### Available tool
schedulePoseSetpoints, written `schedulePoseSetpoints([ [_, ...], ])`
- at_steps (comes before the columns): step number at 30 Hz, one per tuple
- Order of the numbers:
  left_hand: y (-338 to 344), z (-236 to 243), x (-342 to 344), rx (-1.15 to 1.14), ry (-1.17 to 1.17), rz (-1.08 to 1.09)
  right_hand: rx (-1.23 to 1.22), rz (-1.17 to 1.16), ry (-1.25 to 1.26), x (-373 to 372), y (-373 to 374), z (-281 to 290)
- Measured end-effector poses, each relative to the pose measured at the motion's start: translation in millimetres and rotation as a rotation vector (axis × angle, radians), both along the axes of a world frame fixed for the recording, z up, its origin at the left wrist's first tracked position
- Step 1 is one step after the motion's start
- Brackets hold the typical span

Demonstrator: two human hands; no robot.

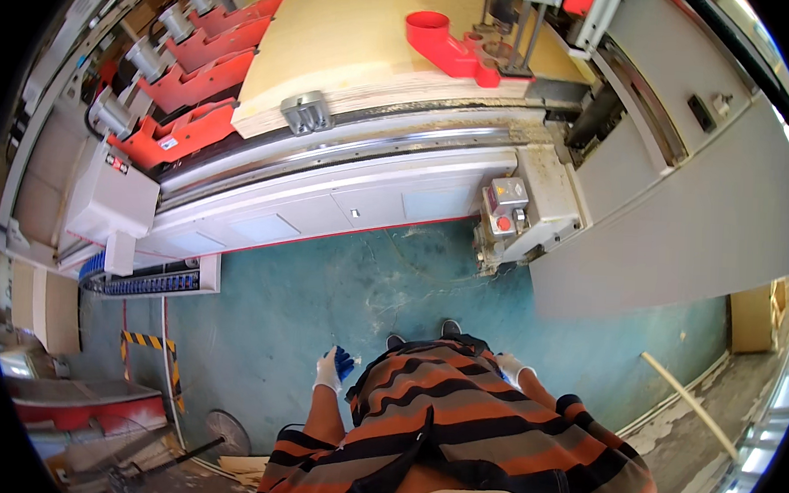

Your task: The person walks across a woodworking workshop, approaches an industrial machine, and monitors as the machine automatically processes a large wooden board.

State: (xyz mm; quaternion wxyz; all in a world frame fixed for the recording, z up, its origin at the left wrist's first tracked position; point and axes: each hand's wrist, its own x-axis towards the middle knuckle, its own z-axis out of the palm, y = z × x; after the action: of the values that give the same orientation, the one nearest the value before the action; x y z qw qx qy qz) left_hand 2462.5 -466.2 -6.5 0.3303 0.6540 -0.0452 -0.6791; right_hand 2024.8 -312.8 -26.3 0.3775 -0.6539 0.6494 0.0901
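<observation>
My left hand (335, 367), in a white glove with blue palm side, hangs beside my striped shirt over the green floor, its fingers slightly apart with nothing visible in them. My right hand (512, 367), also gloved, is at my other side, its fingers mostly hidden by my body. In front of me is a large machine bed with a thick stack of pale wooden sheets (334, 38), red clamp arms (182, 137) with cylinders on the left, a metal block (307, 112) at the front edge, and a red hooded fitting (449, 53) at the back right.
A grey housing (644, 242) juts out on the right, beside a unit with a red button (507, 208). A cable chain (152, 280) lies low at left, near striped floor tape (144, 340). A wooden stick (688, 403) leans at right; a round plate (228, 434) stands behind at left.
</observation>
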Motion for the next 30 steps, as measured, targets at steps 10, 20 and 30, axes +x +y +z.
schedulePoseSetpoints([
  [10, 46.4, 7.1, -29.2, -0.45, -0.755, -1.297, 0.279, -0.377, -0.115, -31.8, -1.5, -23.2],
  [20, 45.7, -14.4, -39.1, -0.447, -0.213, -0.67, 0.185, -0.319, -0.073, -50.3, -17.6, -35.7],
  [30, 26.9, -77.7, -20.7, -0.517, -0.248, -0.959, 0.073, -0.322, -0.067, -33.4, -10.4, 7.2],
])
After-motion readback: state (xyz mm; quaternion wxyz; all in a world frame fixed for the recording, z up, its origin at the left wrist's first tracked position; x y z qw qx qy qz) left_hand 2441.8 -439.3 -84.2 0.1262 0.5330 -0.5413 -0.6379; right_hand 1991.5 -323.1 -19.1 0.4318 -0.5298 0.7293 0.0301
